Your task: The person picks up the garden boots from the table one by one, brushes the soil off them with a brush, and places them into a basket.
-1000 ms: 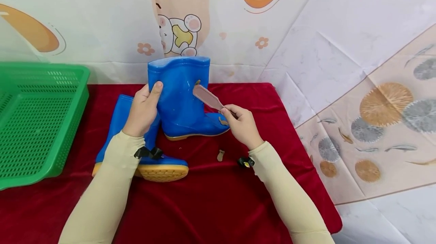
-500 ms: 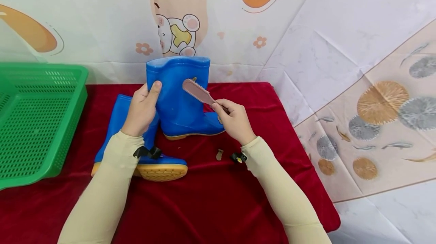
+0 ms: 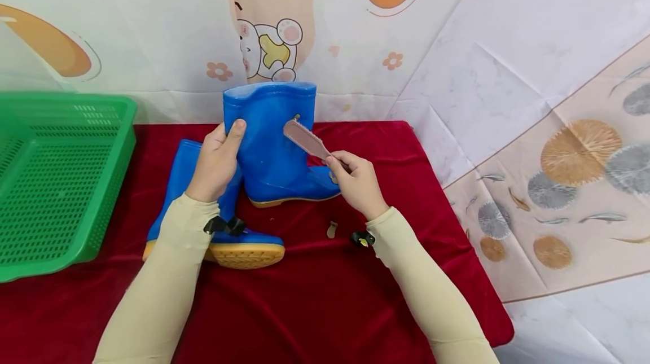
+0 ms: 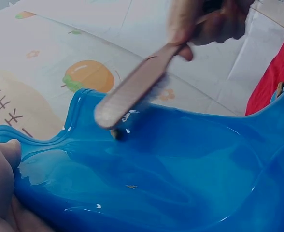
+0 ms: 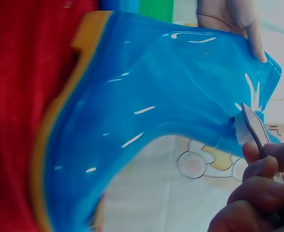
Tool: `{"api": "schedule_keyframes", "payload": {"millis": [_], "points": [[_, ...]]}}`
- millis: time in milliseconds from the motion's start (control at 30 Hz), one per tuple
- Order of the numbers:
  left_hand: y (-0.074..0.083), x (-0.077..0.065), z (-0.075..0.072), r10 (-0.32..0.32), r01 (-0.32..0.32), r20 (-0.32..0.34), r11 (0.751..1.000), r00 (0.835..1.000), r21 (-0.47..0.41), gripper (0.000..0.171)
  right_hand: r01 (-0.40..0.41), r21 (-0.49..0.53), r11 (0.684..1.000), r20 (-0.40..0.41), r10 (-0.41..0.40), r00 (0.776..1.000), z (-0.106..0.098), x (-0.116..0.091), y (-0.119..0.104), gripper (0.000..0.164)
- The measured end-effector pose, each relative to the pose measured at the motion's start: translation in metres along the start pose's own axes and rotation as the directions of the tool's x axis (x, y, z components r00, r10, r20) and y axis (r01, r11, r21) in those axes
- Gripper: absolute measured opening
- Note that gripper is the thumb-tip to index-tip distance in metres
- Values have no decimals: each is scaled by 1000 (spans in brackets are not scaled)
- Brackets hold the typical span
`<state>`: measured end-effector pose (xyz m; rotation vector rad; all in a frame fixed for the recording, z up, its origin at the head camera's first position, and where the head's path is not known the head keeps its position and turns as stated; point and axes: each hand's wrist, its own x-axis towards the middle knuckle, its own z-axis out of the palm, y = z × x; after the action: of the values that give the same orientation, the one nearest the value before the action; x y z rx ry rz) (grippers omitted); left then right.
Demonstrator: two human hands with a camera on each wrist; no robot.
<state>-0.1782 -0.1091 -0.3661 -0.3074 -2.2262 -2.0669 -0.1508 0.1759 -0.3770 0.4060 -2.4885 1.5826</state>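
Note:
A blue rubber boot (image 3: 271,166) with a yellow sole stands on the red cloth, toe to the right. My left hand (image 3: 215,163) grips the left side of its shaft, thumb on the outer face. My right hand (image 3: 358,183) holds a pinkish-brown brush (image 3: 307,139) by its handle. In the right wrist view the white bristles (image 5: 239,129) meet the upper shaft. A small brown lump (image 4: 116,134) clings to the shaft right by the brush head in the left wrist view. Another brown bit (image 4: 280,89) shows toward the toe.
A second blue boot (image 3: 178,183) lies behind my left forearm, its yellow tread (image 3: 246,255) facing me. Left of it stands a green basket (image 3: 114,194). A brown scrap (image 3: 332,229) lies on the red cloth (image 3: 304,307). A printed sheet (image 3: 355,82) hangs behind.
The brush and my right hand moved left across the shaft, then back slightly right. My left hand keeps its grip, and the boot stays in place.

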Motion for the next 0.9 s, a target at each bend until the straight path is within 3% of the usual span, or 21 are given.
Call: {"api": "schedule_keyframes", "payload": {"millis": [367,600,900], "points": [[1,0,3,29,-29,-4,999,1000,-28,49,-10,-40,999,-29,9,1000,-12,-39,20,17],[1,0,4,25,-26,-3,999,1000,-35,49,3,-59,998,-37,-5,999,-14,-50,30,17],[2,1,3,16,-17,-8,1000,1000,-25,49,-63,-121,991,-7,62,998,-18,-73,50,19]]}}
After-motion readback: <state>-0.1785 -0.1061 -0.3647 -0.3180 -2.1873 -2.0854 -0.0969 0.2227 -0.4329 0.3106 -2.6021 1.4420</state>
